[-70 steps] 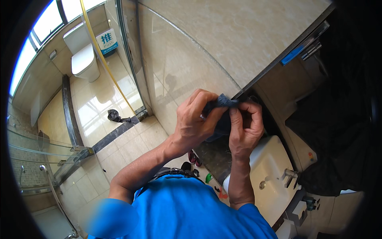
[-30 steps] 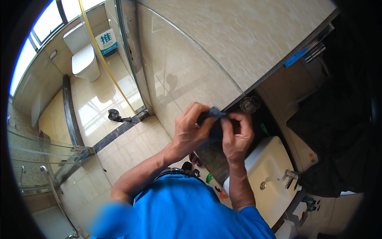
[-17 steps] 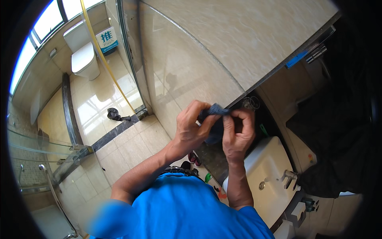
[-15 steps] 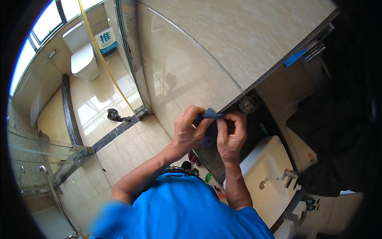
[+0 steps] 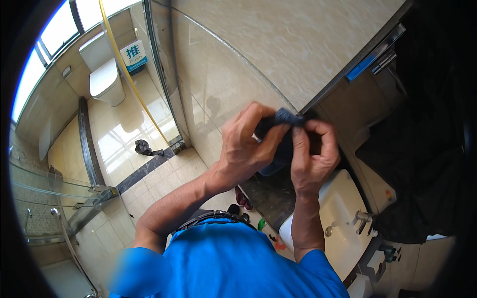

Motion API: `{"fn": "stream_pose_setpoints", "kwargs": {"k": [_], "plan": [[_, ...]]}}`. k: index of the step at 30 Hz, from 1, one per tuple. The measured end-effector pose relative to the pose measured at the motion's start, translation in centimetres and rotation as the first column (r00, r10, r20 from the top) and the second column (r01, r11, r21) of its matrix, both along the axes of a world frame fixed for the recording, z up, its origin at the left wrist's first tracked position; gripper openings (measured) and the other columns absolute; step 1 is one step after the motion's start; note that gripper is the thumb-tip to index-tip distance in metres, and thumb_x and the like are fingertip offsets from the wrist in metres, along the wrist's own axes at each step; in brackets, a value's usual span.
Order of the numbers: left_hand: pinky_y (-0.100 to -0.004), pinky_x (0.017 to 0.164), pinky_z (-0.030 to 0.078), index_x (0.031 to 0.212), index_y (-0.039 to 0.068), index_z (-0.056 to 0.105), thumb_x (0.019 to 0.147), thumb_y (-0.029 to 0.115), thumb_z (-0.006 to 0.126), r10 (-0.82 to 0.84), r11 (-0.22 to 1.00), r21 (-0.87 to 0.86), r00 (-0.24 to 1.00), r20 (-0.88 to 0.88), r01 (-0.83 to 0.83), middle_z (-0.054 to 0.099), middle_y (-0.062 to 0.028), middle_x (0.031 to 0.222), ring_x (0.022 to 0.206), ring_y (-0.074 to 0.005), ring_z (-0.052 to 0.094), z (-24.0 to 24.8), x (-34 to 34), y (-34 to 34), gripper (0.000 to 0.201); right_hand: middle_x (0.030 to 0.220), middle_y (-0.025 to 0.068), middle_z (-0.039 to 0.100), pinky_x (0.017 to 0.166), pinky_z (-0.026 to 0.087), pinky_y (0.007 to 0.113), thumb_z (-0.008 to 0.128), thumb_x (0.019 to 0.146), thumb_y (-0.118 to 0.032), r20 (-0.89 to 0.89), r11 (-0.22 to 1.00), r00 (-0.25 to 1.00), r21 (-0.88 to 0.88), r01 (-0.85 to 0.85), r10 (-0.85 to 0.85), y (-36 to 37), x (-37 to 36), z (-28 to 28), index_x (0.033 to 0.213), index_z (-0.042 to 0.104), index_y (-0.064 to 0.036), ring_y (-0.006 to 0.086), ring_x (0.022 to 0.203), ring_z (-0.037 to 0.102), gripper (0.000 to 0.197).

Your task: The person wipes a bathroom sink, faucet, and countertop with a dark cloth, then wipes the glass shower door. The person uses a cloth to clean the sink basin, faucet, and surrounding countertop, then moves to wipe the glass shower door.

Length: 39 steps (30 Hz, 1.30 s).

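Both my hands pinch a piece of dark blue-grey fabric [image 5: 288, 117], bunched up above the dark counter near the wall corner. My left hand [image 5: 246, 139] grips its left end between thumb and fingers. The thumb and fingers of my right hand [image 5: 315, 154] close on its right end. The fabric's full shape is hidden by my fingers, so its kind does not show. Below my hands is a dark blue thing [image 5: 278, 158], partly covered; I cannot tell whether it belongs to the fabric or sits on the counter.
A white washbasin [image 5: 343, 223] with a metal tap [image 5: 363, 221] lies to the right, set by the dark counter [image 5: 268, 196]. Dark cloth [image 5: 412, 179] hangs beyond it. At left are a glass door edge [image 5: 131, 79], a toilet [image 5: 106, 82] and a crumpled black thing [image 5: 143, 147] on the floor.
Both hands, still pinching the fabric, have moved up and to the right, and they look larger in view. They now cover the glass that showed on the counter.
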<state>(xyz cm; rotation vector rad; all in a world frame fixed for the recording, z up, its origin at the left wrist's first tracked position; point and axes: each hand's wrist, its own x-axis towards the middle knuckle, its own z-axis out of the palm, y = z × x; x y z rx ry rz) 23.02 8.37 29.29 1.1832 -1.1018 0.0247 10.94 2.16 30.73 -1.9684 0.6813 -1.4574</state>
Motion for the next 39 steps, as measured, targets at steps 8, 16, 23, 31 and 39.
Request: {"fn": "stream_pose_setpoints", "kwargs": {"k": [8,16,23,31,39], "plan": [[-0.0326,0.058,0.051,0.09,0.0,0.063,0.079,0.003,0.077,0.042,0.994,0.107,0.995,-0.091,-0.032,0.064,-0.0138,0.077,0.064,-0.0234,0.065,-4.4,-1.1,0.6,0.018,0.092,0.0109,0.055,0.071,0.047,0.033,0.07,0.085,-0.001,-0.09,0.998,0.996,-0.061,-0.018,0.013,0.3,-0.4,-3.7,0.094,0.06,-0.0022,0.0244,0.082,0.058,0.013],[-0.0296,0.056,0.047,0.092,0.001,0.064,0.082,0.005,0.076,0.056,0.963,0.27,0.986,-0.16,-0.011,0.061,-0.0093,0.071,0.061,-0.0156,0.059,-10.4,-1.2,1.5,0.016,0.09,0.0096,0.057,0.068,0.049,0.032,0.071,0.086,-0.002,-0.19,0.997,0.981,0.076,-0.034,0.048,0.7,-0.9,-9.1,0.092,0.062,-0.0018,0.0229,0.078,0.06,0.011],[-0.027,0.057,0.047,0.092,0.001,0.064,0.081,0.003,0.077,-0.017,0.999,0.046,1.0,0.001,0.017,0.064,-0.0071,0.073,0.061,-0.0113,0.059,-1.4,0.1,0.6,0.017,0.089,0.0076,0.058,0.069,0.046,0.03,0.073,0.086,-0.003,-0.055,0.999,0.998,-0.013,-0.032,0.031,0.1,-0.4,-1.4,0.09,0.063,-0.0024,0.0191,0.077,0.057,0.012],[-0.0256,0.054,0.044,0.092,0.001,0.065,0.081,0.005,0.079,0.0,0.999,0.035,0.997,-0.077,0.002,0.063,-0.0052,0.071,0.061,-0.0086,0.056,-3.7,-0.3,0.2,0.018,0.092,0.0092,0.056,0.07,0.047,0.032,0.072,0.086,-0.004,-0.011,0.994,1.0,-0.113,-0.009,0.008,0.2,0.1,-3.0,0.092,0.061,-0.0031,0.0213,0.08,0.057,0.013],[-0.0326,0.056,0.051,0.091,0.0,0.065,0.08,0.004,0.076,0.031,0.952,0.305,0.984,-0.178,0.025,0.065,-0.0141,0.073,0.062,-0.0226,0.065,-9.3,-0.8,1.6,0.016,0.09,0.0121,0.057,0.07,0.049,0.035,0.071,0.084,-0.002,-0.163,0.996,0.985,0.079,-0.039,0.052,0.8,-0.6,-8.6,0.091,0.06,-0.0017,0.027,0.08,0.061,0.012]]}}
